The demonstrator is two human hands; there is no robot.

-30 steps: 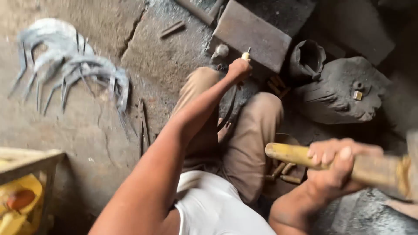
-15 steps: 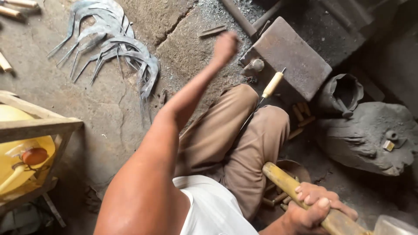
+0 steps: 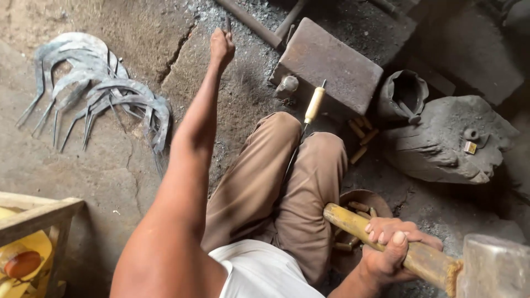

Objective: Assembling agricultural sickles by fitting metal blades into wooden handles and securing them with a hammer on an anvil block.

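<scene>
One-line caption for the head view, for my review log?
Seated person's left hand stretches toward a thin rod on the ashy floor while the right hand grips a wooden-handled hammer beside the anvil block.

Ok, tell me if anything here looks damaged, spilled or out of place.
Nothing is clearly broken. Short wooden pegs lie scattered on the floor beside the metal block, loose rather than gathered. A wooden-handled tool is wedged upright between the person's knees. The curved blades lie piled.

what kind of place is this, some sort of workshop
Probably a small blacksmith's forge on a dirt floor: an iron anvil block, a heap of curved sickle blades, and a wooden-handled hammer gripped in the right hand.
</scene>
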